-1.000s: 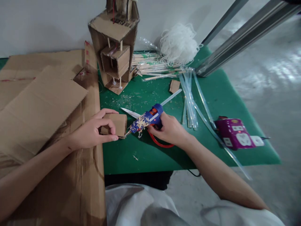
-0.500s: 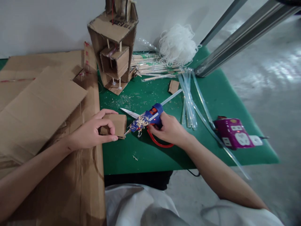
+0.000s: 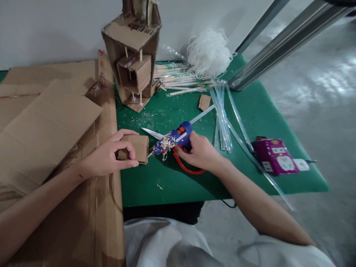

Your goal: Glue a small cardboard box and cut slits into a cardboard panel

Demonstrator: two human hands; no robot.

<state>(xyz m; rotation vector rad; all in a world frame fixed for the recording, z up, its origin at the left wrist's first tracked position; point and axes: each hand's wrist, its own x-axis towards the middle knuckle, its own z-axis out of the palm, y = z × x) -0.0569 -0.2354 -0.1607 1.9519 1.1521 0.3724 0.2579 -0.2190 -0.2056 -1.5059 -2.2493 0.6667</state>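
View slightly shifted, left hand grasping small cardboard piece, right hand clenched around blue glue gun

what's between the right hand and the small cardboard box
In the head view, the front of the glue gun, its nozzle right by the cardboard box; the scissors lie partly beneath the gun.

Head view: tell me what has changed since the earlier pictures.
Nothing was visibly moved, taken up or let go; the scene merely sits slightly further left, as if the camera shifted. The left hand still holds the folded cardboard piece and the right hand the glue gun, its nozzle by the piece's near right corner. The scissors lie as before.
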